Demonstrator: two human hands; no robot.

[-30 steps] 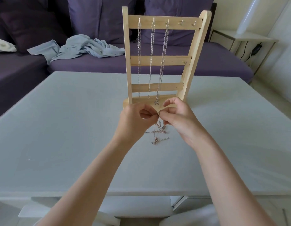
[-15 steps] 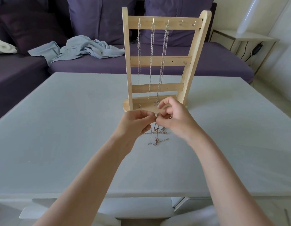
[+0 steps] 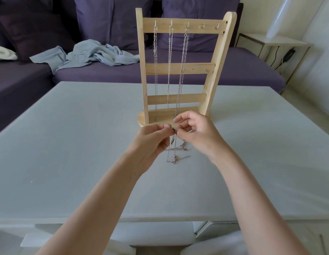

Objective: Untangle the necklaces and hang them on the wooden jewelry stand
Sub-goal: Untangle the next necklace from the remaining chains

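Both the left hand (image 3: pixel 152 142) and right hand (image 3: pixel 196 133) pinched the tangled necklaces (image 3: pixel 175 153), which trailed below the fingers onto the desk (image 3: pixel 68 144). Pulling hard could have tightened the knot or toppled the wooden jewelry stand (image 3: pixel 178 69) just beyond.

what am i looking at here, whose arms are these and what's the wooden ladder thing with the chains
The picture comes from a camera worn on a person's head, looking forward and down, so the arms are their own. The left hand and right hand together pinch a tangled bunch of necklaces, whose lower end trails on the pale table. The ladder-like thing is a wooden jewelry stand standing on the table. Three hanging necklaces are already on its top hooks; two hooks at the right are bare. Behind are a purple sofa and a crumpled blue cloth.
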